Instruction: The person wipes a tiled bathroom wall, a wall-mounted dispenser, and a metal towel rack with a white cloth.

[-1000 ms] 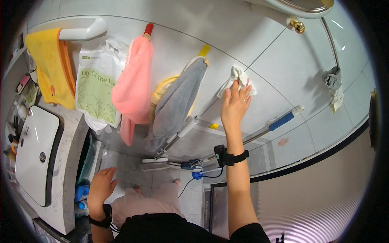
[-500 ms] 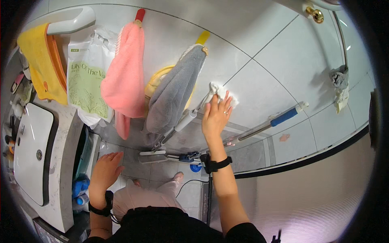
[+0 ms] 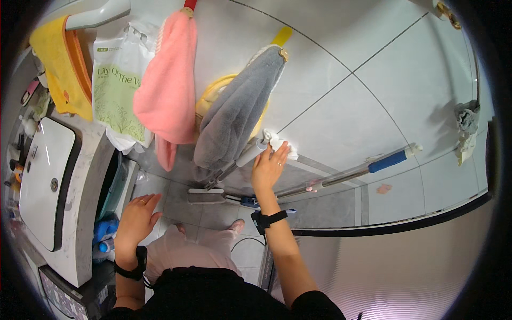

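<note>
My right hand (image 3: 270,166) holds a crumpled white cloth (image 3: 281,146) against the light tiled wall (image 3: 325,120), fingers stretched forward over it. The cloth lies near the upper edge of a grey tile band, beside the white grip of a mop handle (image 3: 250,153). Just left of it hangs a grey hand towel (image 3: 237,109). My left hand (image 3: 137,217) is lifted over the floor near the washbasin counter, holding nothing, its fingers extended and the thumb apart.
A pink towel (image 3: 169,80), a white and green plastic bag (image 3: 120,88) and a yellow towel (image 3: 63,69) hang at left. Below them is a white basin (image 3: 48,181). A blue-gripped pole (image 3: 388,161) leans right of my right hand. A translucent ribbed panel (image 3: 394,266) stands lower right.
My right hand has slid the white cloth down the wall and slightly left, toward the mop handle. The left hand stays nearly where it was. The whole view has shifted a little.
</note>
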Motion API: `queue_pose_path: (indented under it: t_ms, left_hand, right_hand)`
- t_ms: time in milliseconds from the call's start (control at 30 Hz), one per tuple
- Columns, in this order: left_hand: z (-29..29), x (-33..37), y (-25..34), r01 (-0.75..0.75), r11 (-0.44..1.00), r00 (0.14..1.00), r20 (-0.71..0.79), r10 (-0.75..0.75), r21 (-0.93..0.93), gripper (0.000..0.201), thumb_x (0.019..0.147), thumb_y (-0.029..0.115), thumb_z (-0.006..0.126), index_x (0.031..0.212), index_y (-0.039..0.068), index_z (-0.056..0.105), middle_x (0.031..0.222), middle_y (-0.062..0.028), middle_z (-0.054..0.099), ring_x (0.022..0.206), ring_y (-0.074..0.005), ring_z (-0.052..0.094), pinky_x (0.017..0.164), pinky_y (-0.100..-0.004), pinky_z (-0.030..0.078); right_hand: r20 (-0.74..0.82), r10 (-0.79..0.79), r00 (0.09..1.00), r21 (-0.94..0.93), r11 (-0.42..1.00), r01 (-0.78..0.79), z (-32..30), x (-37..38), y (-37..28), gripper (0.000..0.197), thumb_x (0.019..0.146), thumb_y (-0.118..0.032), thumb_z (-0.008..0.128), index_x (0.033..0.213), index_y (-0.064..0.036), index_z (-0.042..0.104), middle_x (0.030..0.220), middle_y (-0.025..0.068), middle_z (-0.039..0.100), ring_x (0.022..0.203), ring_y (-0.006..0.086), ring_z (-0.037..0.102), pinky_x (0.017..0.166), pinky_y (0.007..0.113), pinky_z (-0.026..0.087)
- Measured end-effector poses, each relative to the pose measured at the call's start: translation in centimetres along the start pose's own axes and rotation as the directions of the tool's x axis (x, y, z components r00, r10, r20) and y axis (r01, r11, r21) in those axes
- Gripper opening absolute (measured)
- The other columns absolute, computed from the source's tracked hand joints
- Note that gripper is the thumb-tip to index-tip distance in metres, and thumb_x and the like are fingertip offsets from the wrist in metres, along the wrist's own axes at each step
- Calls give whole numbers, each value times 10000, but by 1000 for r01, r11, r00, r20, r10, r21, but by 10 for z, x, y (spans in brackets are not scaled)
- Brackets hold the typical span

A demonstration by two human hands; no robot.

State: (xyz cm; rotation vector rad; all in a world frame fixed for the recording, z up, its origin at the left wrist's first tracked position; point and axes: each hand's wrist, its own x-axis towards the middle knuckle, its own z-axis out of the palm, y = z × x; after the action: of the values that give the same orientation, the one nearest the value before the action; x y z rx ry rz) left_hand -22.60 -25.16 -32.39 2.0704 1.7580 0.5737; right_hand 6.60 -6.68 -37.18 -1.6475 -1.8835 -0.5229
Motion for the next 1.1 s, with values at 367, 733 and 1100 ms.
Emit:
queue_pose_path:
  t_ms: [367,733,1100]
  left_hand:
    - [-7,7,12,1,1000,1000,23,-1,22,418,722,120,611,1111,8,503,1054,-193,561,998,-343,513,850,-390,408]
    - [-9,7,12,20,999,1000,-9,-20,37,410,735,141,597,1113,12,503,1053,-194,564,977,-344,524,849,-396,406]
    - [-11,3,1,49,999,998,-35,-49,-3,411,711,104,619,1092,-5,509,1039,-193,564,963,-347,525,823,-387,419]
  right_hand:
    - [124,-24,992,0,1000,24,44,-46,7,368,763,-168,576,1080,0,496,1349,291,201,1237,460,211,1002,478,232]
    - [388,77,918,12,996,-88,44,-62,-7,455,792,-197,551,1186,-5,431,1374,263,150,1256,447,164,1020,476,188]
    - [-1,7,1000,76,997,-7,-5,11,-11,455,756,-88,517,1180,35,409,1324,334,174,1215,529,159,1003,533,181]
